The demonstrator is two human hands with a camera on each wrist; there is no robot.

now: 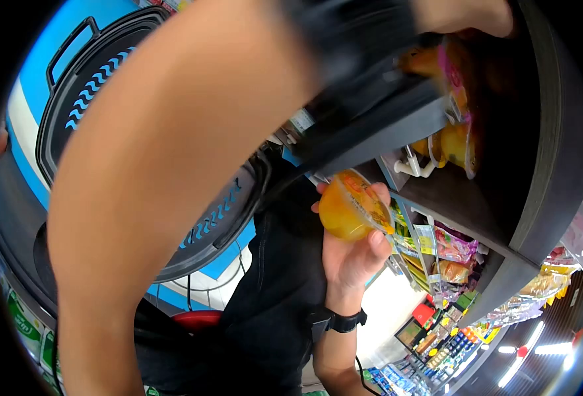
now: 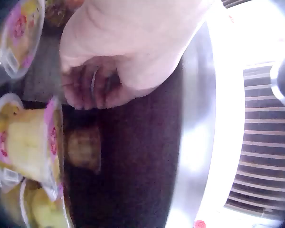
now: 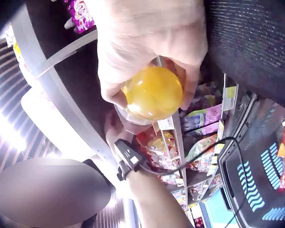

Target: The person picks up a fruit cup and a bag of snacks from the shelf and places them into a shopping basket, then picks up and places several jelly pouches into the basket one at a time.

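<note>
My right hand [image 1: 354, 254] grips a rounded cup of orange-yellow jelly or fruit [image 1: 344, 210] with a clear, printed lid. In the right wrist view, the fingers of this right hand [image 3: 152, 42] curl round the sides of the yellow cup [image 3: 154, 92]. My left hand [image 1: 470, 16] reaches inside a dark shelf compartment, partly cut off at the top of the head view. The left wrist view has the left hand [image 2: 118, 52] with curled fingers above the shelf floor; whether they hold something I cannot tell. Similar cups [image 2: 31, 142] with pink-edged lids lie beside it.
A black basket [image 1: 47, 142] with a handle stands on the left of the head view. The shelf's dark edge [image 1: 555, 132] curves round the compartment. Racks of packaged snacks [image 1: 453, 247] hang below it. A cable [image 3: 194, 164] crosses the right wrist view.
</note>
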